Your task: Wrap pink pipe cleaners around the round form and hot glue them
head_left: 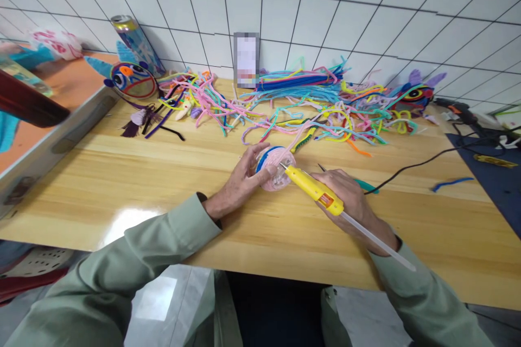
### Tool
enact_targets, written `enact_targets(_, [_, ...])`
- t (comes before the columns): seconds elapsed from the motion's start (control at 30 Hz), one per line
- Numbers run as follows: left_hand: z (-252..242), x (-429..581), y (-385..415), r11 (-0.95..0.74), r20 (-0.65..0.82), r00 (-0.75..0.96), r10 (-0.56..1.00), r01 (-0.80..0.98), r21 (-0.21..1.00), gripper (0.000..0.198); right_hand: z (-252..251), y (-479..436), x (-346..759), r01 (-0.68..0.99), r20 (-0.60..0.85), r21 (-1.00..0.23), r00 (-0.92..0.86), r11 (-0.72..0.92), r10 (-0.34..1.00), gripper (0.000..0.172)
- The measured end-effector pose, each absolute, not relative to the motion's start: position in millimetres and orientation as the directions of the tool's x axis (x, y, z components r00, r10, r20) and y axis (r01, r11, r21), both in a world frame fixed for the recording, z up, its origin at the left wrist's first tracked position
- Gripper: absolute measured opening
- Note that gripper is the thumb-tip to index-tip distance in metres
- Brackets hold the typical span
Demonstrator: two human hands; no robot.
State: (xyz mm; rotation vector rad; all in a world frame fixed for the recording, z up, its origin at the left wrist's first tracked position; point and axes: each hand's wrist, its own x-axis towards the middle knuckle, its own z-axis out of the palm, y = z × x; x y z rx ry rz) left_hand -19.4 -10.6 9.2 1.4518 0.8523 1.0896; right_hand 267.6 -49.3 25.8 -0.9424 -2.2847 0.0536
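Observation:
My left hand (240,184) is closed around a small round clear cup (273,169) wrapped in pink and blue pipe cleaner, held on the wooden table (163,173). My right hand (350,200) grips a yellow hot glue gun (313,188) with a clear glue stick (378,241) sticking out behind. The gun's metal tip touches the top of the cup. A pink pipe cleaner (299,138) trails from the cup toward the pile behind.
A large pile of coloured pipe cleaners (309,103) lies along the back by the tiled wall. Pipe-cleaner fish figures sit at back left (132,78) and back right (415,92). A black cord (411,165) runs right toward a dark mat (496,173). A drink can (136,43) leans at left.

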Motion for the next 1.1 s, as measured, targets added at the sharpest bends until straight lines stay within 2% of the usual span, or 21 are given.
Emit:
enact_targets(0.8, [7.6,-19.4,-8.8,-0.170,0.186,0.322,0.928,-0.077,0.982,0.056,31.4,-51.0,263.9,0.592,0.538,-0.258,-0.569,0.764,0.622,0.022])
enact_targets(1.1, [4.9,-21.4,-7.7,-0.183,0.192,0.318,0.928,-0.059,0.981,0.058,29.1,-49.1,264.0,0.596,0.591,-0.229,-0.543,0.770,0.596,0.024])
